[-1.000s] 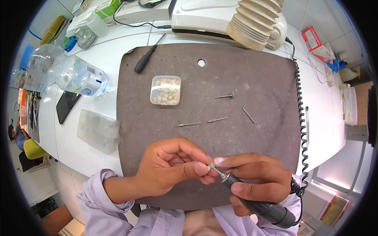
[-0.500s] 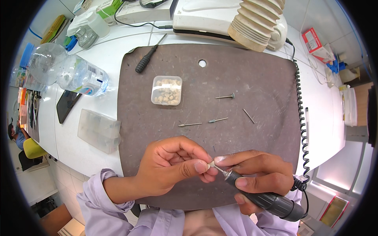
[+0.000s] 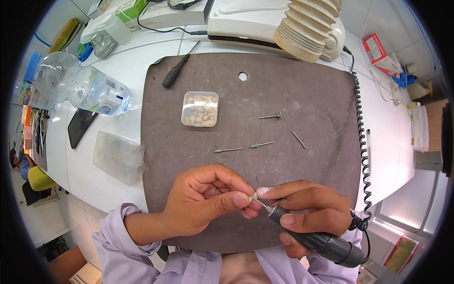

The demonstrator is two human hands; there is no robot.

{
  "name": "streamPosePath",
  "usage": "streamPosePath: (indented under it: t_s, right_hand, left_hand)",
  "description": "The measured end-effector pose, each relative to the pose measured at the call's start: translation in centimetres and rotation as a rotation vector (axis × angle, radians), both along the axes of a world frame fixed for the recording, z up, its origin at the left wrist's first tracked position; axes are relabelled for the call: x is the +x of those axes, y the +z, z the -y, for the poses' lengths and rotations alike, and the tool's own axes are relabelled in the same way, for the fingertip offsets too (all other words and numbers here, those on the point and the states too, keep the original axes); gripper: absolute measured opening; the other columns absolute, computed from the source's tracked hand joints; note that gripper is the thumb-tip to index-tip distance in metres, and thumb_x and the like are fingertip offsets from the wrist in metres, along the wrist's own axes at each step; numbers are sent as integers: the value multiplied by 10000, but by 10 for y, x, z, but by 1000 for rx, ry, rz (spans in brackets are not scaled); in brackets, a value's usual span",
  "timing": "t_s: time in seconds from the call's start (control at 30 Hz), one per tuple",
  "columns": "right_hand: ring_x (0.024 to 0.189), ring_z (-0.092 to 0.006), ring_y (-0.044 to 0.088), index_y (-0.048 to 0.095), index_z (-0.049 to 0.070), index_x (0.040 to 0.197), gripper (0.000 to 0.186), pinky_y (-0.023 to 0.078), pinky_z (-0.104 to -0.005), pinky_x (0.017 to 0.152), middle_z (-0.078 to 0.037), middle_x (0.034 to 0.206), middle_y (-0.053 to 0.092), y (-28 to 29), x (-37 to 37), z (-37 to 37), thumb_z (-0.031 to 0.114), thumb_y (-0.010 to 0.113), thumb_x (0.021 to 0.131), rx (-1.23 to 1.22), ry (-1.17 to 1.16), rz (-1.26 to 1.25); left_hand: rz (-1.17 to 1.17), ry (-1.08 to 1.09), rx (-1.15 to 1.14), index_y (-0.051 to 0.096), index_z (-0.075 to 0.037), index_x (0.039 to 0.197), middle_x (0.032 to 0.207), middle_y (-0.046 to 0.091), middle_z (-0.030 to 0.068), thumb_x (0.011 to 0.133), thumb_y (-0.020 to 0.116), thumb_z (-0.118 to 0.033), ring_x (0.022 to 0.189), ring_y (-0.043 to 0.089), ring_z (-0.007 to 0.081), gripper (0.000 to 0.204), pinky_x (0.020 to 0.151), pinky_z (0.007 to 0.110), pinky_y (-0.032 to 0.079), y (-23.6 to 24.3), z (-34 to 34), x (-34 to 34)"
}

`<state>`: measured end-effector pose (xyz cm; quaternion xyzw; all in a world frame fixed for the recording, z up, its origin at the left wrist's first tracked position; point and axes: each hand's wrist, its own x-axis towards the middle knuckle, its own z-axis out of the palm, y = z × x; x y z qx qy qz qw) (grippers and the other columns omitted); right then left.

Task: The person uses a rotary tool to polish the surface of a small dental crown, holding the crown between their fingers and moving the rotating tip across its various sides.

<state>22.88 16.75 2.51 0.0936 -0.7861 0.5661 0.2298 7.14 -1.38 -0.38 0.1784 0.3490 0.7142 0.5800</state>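
Note:
Between thumb and forefinger, my left hand (image 3: 201,201) pinches a small cream tooth-like piece (image 3: 255,195). My right hand (image 3: 321,206) is wrapped round a black rotary handpiece (image 3: 326,244), its thumb and fingers near the metal nose. A thin metal bur (image 3: 261,204) runs from the handpiece to the piece; its tip is hidden at the fingertips. Beyond my hands several loose burs lie on the brown mat (image 3: 189,146), among them a pointed metal one (image 3: 228,150), a green-tipped one (image 3: 262,145) and a wheel-headed one (image 3: 272,116). A clear box (image 3: 200,110) holds many similar tan pieces.
A screwdriver (image 3: 175,73) lies at the mat's far left. Left of the mat are an empty clear box (image 3: 118,157), a phone (image 3: 81,127) and a plastic bottle (image 3: 85,87). A ribbed hose (image 3: 309,31) hangs at the back; a coiled cord (image 3: 362,142) runs along the right edge.
The handpiece and my right hand have shifted very slightly to the left and up. My left hand keeps its pinch in nearly the same spot.

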Motion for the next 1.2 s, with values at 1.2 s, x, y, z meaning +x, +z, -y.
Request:
streamPosePath:
  t_s: [1.2]
  right_hand:
    - [954, -471, 730, 585, 2, 1027, 285, 667, -470, 755, -197, 911, 635, 0, -1, 1, 34, 771, 814, 13, -1, -21]
  left_hand:
    - [76, -58, -32, 601, 62, 1139, 1043, 726, 230, 1018, 615, -40, 956, 744, 268, 159, 839, 376, 630, 1, 1, -3]
